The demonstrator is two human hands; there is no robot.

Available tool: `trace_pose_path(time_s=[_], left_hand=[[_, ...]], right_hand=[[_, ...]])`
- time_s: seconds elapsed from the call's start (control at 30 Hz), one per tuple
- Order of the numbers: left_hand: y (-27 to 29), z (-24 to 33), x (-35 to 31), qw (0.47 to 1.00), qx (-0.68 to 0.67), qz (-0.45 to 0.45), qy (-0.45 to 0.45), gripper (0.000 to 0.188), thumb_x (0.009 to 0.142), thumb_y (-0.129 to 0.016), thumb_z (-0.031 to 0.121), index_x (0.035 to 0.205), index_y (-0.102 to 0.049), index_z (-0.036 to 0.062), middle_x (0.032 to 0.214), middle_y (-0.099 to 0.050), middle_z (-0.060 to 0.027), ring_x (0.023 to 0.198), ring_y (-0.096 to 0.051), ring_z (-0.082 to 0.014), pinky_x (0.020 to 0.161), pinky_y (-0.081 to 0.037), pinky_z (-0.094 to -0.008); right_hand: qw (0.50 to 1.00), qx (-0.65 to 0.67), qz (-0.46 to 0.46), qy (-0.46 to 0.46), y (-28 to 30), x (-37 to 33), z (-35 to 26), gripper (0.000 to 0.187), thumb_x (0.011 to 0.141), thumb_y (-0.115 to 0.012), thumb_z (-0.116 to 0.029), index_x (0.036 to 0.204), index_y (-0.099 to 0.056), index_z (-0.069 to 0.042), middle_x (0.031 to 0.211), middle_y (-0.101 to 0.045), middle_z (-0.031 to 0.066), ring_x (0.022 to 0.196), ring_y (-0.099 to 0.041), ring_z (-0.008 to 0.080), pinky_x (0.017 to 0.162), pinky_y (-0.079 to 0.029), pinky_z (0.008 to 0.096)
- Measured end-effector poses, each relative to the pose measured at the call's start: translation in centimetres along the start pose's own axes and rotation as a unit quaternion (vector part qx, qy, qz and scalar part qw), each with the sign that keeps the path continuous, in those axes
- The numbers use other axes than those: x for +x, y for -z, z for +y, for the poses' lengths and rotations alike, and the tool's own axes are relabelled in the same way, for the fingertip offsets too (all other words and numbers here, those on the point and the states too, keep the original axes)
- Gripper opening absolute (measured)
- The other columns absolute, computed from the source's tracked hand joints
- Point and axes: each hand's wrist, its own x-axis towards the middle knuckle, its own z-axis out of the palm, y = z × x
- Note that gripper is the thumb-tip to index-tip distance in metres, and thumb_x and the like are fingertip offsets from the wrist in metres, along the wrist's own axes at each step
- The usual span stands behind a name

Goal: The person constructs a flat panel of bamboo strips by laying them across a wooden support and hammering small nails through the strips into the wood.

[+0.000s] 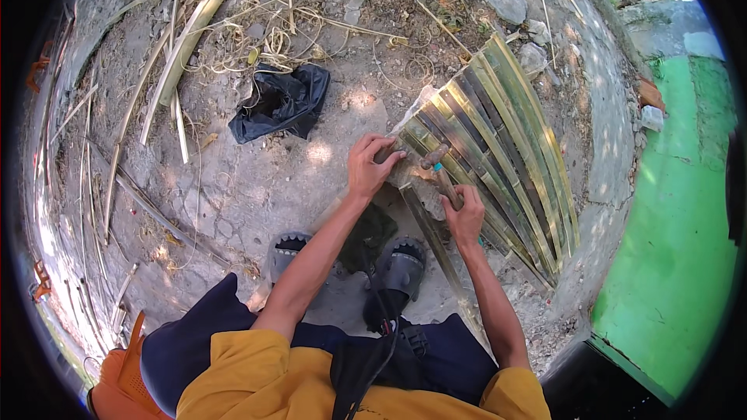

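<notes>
Left hand [369,165] partly curled, thumb and fingers bent toward each other around a small dark piece [384,154]; grip looks like a pinch; cannot tell whether the piece is separate or the end of a slat; hand sits at the near left corner of the bamboo panel [506,152], fingertips just beside its pale edge; right hand [465,216] closed around the wooden handle of a hammer [445,179], fingers wrapped, thumb along the handle; hammer tilted, head up and to the left, turquoise band just below the head; head lies over the panel's near left part, close to the left hand; contact between head and slats cannot be told.

Panel is on the ground ahead and to the right, slats side by side, green, yellowish and dark brown, fanned out in the view; one loose slat [433,237] runs from near the left hand down toward the person, passing left of the right hand; black plastic bag [284,101] crumpled on the ground, ahead and left of the left hand; bamboo strips [204,23] and thin curly shavings [272,50] scattered beyond; grey sandals [406,260] on the feet below.
</notes>
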Motion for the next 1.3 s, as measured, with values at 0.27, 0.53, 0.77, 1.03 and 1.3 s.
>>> trace_pose_path(time_s=[0.27,0.53,0.77,1.03,1.3], left_hand=[[-0.1,0.4,0.0,0.998,0.056,0.008,-0.027,0.038,0.073,-0.091,0.026,0.103,-0.076,0.0086,0.098,-0.066,-0.0057,0.094,-0.064,-0.0281,0.080,-0.048,-0.0400],[-0.3,0.3,0.6,0.988,0.138,0.001,-0.062,0.039,0.067,-0.089,0.029,0.095,-0.070,0.0114,0.094,-0.062,-0.0049,0.093,-0.060,-0.0271,0.081,-0.044,-0.0406],[-0.1,0.0,0.7,0.985,0.155,-0.005,-0.074,0.041,0.067,-0.089,0.030,0.097,-0.068,0.0112,0.095,-0.061,-0.0045,0.094,-0.060,-0.0270,0.080,-0.043,-0.0404],[-0.2,0.1,0.4,0.985,0.151,0.007,-0.085,0.039,0.067,-0.088,0.028,0.097,-0.068,0.0113,0.095,-0.061,-0.0039,0.093,-0.060,-0.0270,0.080,-0.042,-0.0405],[-0.4,0.0,0.3,0.985,0.152,0.001,-0.081,0.040,0.067,-0.088,0.028,0.097,-0.068,0.0112,0.095,-0.061,-0.0042,0.093,-0.060,-0.0268,0.079,-0.042,-0.0407]], right_hand=[[0.980,0.155,-0.125,-0.021,0.5,-0.8,-4.7,0.023,0.105,-0.060,-0.021,0.112,-0.057,0.001,0.089,-0.066,0.0230,0.080,-0.068,0.0448,0.069,-0.051,0.0488],[0.985,0.146,-0.092,0.023,-3.2,-1.9,-5.4,0.024,0.110,-0.049,-0.024,0.110,-0.054,0.000,0.073,-0.058,0.0213,0.065,-0.062,0.0439,0.058,-0.043,0.0498],[0.983,0.158,-0.094,0.027,-3.7,-2.1,-5.4,0.022,0.110,-0.050,-0.022,0.112,-0.053,-0.001,0.072,-0.058,0.0255,0.069,-0.062,0.0517,0.058,-0.044,0.0531],[0.990,0.100,-0.095,0.039,-4.5,-2.1,-5.5,0.026,0.110,-0.050,-0.024,0.115,-0.052,0.002,0.073,-0.061,0.0286,0.071,-0.062,0.0528,0.058,-0.043,0.0571],[0.989,0.089,-0.116,0.003,-4.9,-1.3,-5.8,0.021,0.109,-0.051,-0.021,0.112,-0.053,0.000,0.073,-0.061,0.0287,0.072,-0.063,0.0529,0.059,-0.044,0.0567]])
